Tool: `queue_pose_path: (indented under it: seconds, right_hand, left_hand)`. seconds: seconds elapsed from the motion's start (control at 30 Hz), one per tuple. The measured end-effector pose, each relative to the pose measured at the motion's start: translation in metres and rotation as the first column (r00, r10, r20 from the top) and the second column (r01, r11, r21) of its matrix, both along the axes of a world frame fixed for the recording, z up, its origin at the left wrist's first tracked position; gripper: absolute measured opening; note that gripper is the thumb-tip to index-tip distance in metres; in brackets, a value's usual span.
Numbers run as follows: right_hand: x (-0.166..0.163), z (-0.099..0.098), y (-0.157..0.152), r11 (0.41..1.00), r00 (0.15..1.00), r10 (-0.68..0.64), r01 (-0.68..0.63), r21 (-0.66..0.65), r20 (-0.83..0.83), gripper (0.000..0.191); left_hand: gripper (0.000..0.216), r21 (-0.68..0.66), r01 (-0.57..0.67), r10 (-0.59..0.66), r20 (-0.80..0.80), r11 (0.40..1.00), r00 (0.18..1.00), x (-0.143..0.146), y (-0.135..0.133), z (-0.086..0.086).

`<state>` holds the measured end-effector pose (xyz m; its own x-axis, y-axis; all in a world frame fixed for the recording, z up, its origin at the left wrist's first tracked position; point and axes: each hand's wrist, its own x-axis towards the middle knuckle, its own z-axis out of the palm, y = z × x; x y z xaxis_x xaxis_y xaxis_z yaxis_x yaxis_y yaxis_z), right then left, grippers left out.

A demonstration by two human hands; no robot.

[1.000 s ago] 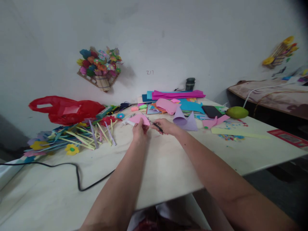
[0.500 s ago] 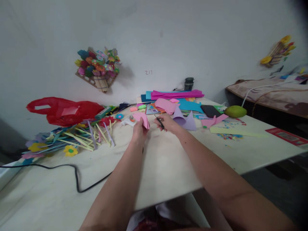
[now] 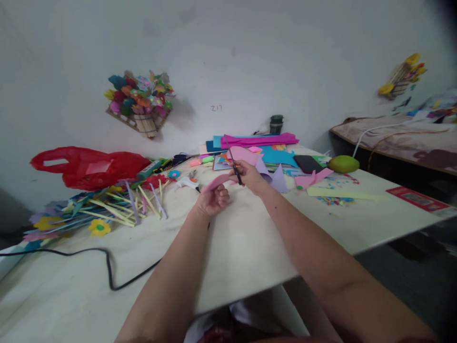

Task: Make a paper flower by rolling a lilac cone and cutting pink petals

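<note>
My left hand is closed around a piece of pink paper, held above the table with the palm turned up. My right hand grips black scissors, whose blades point up and away, right beside the pink paper's edge. Both hands hover over the middle of the pale table. A white glue gun lies just left of my left hand.
A red plastic bag and a heap of paper flowers on sticks lie at the left. Coloured paper sheets, purple cones, a black phone and a green fruit sit behind. A black cable crosses the near left.
My left hand turned palm up and lifted the pink paper off the table. My right hand swung the scissors upright next to the paper.
</note>
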<state>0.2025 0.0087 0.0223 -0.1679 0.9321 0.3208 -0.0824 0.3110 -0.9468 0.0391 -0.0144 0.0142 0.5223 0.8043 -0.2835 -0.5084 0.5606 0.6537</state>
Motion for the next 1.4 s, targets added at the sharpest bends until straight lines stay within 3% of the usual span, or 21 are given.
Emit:
queue_pose_path:
  seconds: [0.13,0.2,0.27,0.37,0.6,0.73,0.9,1.13,1.4]
  right_hand:
    - [-0.002,-0.004,0.006,0.999,0.998,-0.046,0.045,-0.024,-0.053,0.054]
    - [-0.003,-0.007,0.011,0.997,0.995,-0.072,0.071,-0.024,-0.07,0.053]
    - [-0.005,-0.01,0.014,0.996,0.992,-0.09,0.089,-0.014,-0.084,0.053]
    - [-0.007,-0.012,0.016,0.992,0.988,-0.126,0.127,-0.001,-0.089,0.056]
    - [-0.007,-0.014,0.014,0.994,0.993,-0.107,0.107,0.005,-0.042,0.051]
    - [-0.007,-0.011,0.011,0.996,0.998,-0.066,0.065,-0.058,-0.013,0.05]
    - [-0.006,-0.006,0.004,0.988,0.985,-0.08,0.099,-0.119,0.154,0.037]
    - [0.006,-0.007,-0.001,0.983,0.929,0.176,-0.148,-0.107,0.325,0.031]
    - [0.009,-0.012,0.0,0.965,0.903,0.256,-0.215,-0.153,0.344,0.014]
  left_hand:
    - [0.026,0.024,-0.192,0.194,-0.11,0.981,0.975,0.004,0.008,-0.007]
    - [0.015,0.096,-0.275,0.288,-0.17,0.957,0.942,0.007,0.01,-0.01]
    - [0.007,0.211,-0.294,0.33,-0.167,0.932,0.929,0.009,0.011,-0.012]
    - [0.024,0.369,-0.273,0.339,-0.127,0.889,0.932,0.009,0.009,-0.014]
    - [0.03,0.539,-0.317,0.495,-0.223,0.781,0.84,0.009,0.01,-0.021]
    - [0.038,0.565,-0.382,0.584,-0.229,0.731,0.779,0.007,0.014,-0.024]
    - [0.038,0.547,-0.508,0.684,-0.175,0.666,0.708,0.004,0.019,-0.024]
    - [0.043,0.484,-0.546,0.676,-0.14,0.684,0.724,0.0,0.022,-0.023]
    - [0.049,0.475,-0.573,0.692,-0.11,0.668,0.714,-0.002,0.025,-0.026]
